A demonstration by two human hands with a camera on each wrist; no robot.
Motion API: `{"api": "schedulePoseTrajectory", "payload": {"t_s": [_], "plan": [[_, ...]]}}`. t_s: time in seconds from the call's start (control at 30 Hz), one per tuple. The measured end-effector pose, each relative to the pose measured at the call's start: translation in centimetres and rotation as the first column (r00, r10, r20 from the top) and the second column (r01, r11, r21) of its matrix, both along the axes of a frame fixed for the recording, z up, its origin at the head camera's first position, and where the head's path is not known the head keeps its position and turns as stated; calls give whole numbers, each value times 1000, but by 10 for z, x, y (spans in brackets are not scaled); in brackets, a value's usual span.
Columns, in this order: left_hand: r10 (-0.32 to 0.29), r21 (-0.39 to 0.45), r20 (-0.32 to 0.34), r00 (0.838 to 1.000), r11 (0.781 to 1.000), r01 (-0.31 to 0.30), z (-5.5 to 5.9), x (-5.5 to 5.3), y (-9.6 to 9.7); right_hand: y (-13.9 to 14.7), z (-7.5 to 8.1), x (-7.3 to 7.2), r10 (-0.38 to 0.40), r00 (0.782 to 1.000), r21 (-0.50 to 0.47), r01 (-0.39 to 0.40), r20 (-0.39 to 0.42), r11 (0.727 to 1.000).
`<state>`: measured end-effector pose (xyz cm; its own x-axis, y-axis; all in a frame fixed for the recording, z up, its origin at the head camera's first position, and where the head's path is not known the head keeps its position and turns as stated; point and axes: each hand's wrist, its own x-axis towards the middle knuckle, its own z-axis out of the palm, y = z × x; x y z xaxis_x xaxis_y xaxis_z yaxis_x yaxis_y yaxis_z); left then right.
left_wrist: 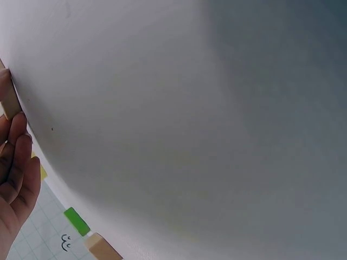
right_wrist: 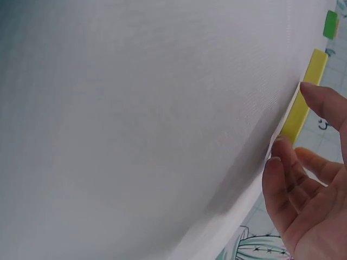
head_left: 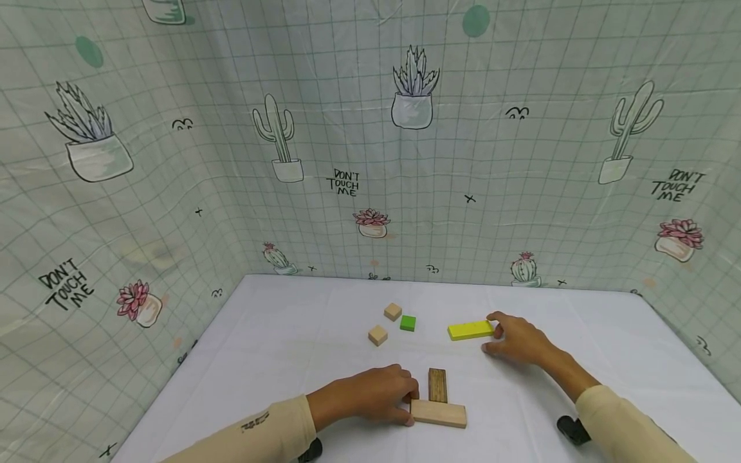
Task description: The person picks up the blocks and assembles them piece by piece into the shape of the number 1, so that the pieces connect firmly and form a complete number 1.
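My left hand (head_left: 382, 392) holds the left end of a pale wooden plank (head_left: 439, 413), thumb on the near side and fingers at the far side. In the left wrist view the plank's end (left_wrist: 11, 103) shows between thumb and fingers. A dark brown wooden block (head_left: 437, 384) stands out from the plank's far edge. My right hand (head_left: 521, 341) is at the right end of a yellow block (head_left: 470, 330), index finger at its far corner, thumb apart from its near edge. The right wrist view shows the yellow block (right_wrist: 303, 100) beside the spread thumb and fingers.
Two pale wooden cubes (head_left: 378, 335) and a green block (head_left: 408, 323) lie left of the yellow block on the white-covered table (head_left: 301, 315). A patterned cloth (head_left: 324, 238) hangs behind the table and along its sides. A black strap piece (head_left: 573, 429) shows at the right forearm.
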<state>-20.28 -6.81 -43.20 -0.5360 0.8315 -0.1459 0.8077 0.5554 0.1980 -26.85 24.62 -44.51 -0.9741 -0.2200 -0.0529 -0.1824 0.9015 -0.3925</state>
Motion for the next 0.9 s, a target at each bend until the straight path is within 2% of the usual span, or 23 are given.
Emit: {"api": "schedulePoseTrajectory", "payload": {"t_s": [0.9], "plan": [[2,4,11,1000,1000,-2,4,2,0,0,-4,-2,-1,1000,-39,1,1,999]]}}
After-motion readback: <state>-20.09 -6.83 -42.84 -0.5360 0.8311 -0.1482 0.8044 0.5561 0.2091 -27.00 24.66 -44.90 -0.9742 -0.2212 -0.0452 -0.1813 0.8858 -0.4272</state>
